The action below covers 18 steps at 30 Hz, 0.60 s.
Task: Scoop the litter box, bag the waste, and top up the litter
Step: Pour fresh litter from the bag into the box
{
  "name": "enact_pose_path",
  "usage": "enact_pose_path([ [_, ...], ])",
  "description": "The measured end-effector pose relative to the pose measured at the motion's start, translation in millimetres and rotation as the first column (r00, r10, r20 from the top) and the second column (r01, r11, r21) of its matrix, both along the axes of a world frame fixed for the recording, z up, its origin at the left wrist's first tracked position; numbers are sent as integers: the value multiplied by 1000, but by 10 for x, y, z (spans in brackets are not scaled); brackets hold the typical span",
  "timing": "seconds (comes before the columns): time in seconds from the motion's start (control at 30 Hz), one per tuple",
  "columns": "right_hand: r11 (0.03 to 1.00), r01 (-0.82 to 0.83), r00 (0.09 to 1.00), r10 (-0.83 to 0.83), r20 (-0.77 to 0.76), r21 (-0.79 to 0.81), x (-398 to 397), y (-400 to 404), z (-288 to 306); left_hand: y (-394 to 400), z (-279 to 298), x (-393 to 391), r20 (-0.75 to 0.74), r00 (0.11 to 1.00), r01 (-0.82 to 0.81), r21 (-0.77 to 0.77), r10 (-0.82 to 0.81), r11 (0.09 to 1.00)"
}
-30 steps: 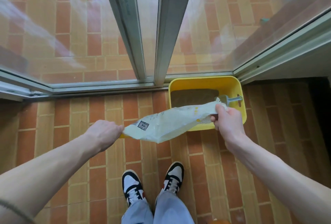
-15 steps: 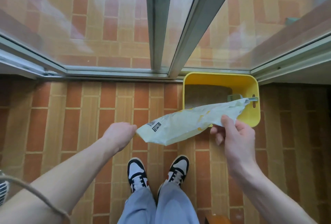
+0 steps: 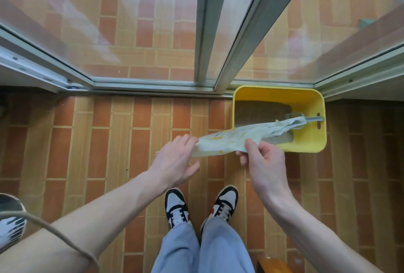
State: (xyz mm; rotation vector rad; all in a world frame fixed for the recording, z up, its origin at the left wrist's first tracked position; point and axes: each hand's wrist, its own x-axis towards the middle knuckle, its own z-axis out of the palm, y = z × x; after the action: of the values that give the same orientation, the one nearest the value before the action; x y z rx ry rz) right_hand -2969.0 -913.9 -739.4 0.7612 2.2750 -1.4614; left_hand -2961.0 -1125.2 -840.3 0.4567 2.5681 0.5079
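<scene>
A yellow litter box (image 3: 310,141) stands on the tiled floor against the glass door track, with grey litter (image 3: 258,111) inside. A grey metal scoop (image 3: 314,118) lies in it, handle on the right rim. I hold a limp white litter bag (image 3: 229,141) with yellow print, its mouth hanging over the box. My right hand (image 3: 262,163) pinches the bag's middle, thumb on top and fingers curled below. My left hand (image 3: 175,159) has straight fingers touching the bag's near end, the thumb apart from it.
Sliding glass doors with metal frames (image 3: 209,32) and a floor track (image 3: 142,87) close off the far side. My two sneakers (image 3: 177,209) stand on the brick tiles below the hands. A brown object (image 3: 275,265) sits at the bottom edge, another shoe (image 3: 11,227) at bottom left.
My left hand moved right along the bag toward my right hand and uncurled from a fist to straight fingers. The bag looks flatter. My right hand slid from the bag's mouth to its middle.
</scene>
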Motion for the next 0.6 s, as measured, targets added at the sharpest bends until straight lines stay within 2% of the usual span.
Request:
enact_pose_path([
  [0.17, 992, -114, 993, 112, 38, 59, 2, -199, -6, 395, 356, -154, -232, 972, -9, 146, 43, 989],
  [0.23, 982, -158, 987, 157, 23, 98, 7, -263, -9, 519, 459, -202, -282, 958, 9, 205, 50, 979],
  [0.4, 976, -204, 978, 206, -18, 80, -14, -368, -27, 540, 550, -211, -189, 953, -175, 296, 237, 939],
  [0.47, 948, -309, 949, 312, -36, 78, -82, -383, 1, 472, 595, -237, -173, 938, -237, 313, 301, 920],
  [0.53, 879, -448, 882, 464, -77, 164, -145, -370, 0, 367, 657, -276, -185, 927, -256, 322, 326, 912],
  [0.6, 825, -465, 821, 538, -193, 322, -228, -286, -24, 241, 717, -305, -215, 922, -248, 311, 322, 918],
])
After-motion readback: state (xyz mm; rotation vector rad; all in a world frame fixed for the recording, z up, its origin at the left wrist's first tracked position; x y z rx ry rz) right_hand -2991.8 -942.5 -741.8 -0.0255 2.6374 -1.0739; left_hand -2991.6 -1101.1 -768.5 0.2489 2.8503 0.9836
